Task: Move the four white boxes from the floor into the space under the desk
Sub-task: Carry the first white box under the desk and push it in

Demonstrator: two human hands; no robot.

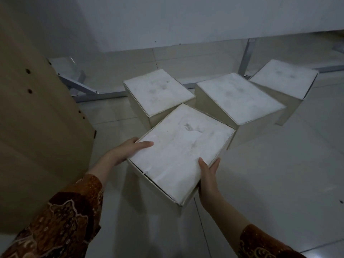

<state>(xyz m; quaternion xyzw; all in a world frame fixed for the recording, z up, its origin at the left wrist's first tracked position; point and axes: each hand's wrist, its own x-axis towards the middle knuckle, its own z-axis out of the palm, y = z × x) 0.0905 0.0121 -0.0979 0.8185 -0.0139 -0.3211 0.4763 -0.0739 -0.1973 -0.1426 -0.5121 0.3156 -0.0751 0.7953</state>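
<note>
Head view, looking down. The pale tiled floor [270, 174] fills the lower field; a grey-white wall [149, 19] closes the far side. A tall tan board panel with small drilled holes [37, 108] stands just left of the left fingers, its top and left edge cut off by the frame. Beyond the fingers, the white underside of the desk surface [260, 13] spans the upper right, carried on a grey metal frame [245, 56] whose floor rails run behind the boxes; most of the frame is hidden or cropped.

Four white rectangular cardboard boxes with paper-covered tops lie on or near the floor. The nearest white box [182, 151] is gripped between both hands and tilted; whether its base touches the floor cannot be told. The left hand [128, 148] clasps its left edge, thumb on the lid, fingers [143, 144] hidden beneath the side. The right hand [208, 177] clasps its near right corner, fingers [216, 162] wrapped along the side wall. Ahead of the fingers sit the far-left white box [158, 94], touching the held box's far corner, the middle white box [240, 99], and the far-right white box [283, 79], partly behind the middle one, beside the frame leg. Brown patterned sleeves [70, 216] cover both forearms.
</note>
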